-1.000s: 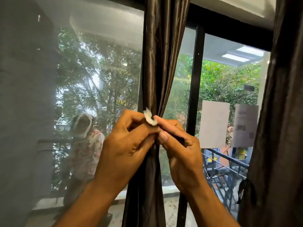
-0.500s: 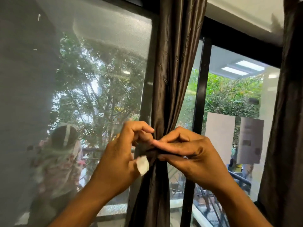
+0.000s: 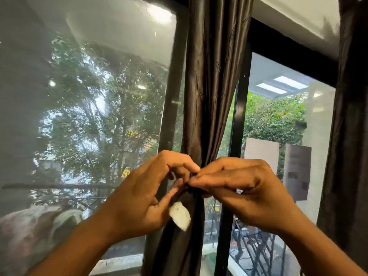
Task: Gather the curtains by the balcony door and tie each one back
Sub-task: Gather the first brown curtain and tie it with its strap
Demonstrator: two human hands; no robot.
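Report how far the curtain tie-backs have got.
Done: the middle curtain is gathered into a tight bunch at the door frame. In hand: the left hand and right hand pinch the dark tie at its waist, a white tag dangling below; whether the tie is fastened cannot be told. Left: the right-edge curtain, which shows no tie here.

Balcony floor [image 3: 264, 263] outside, black railing [image 3: 251, 250] on it
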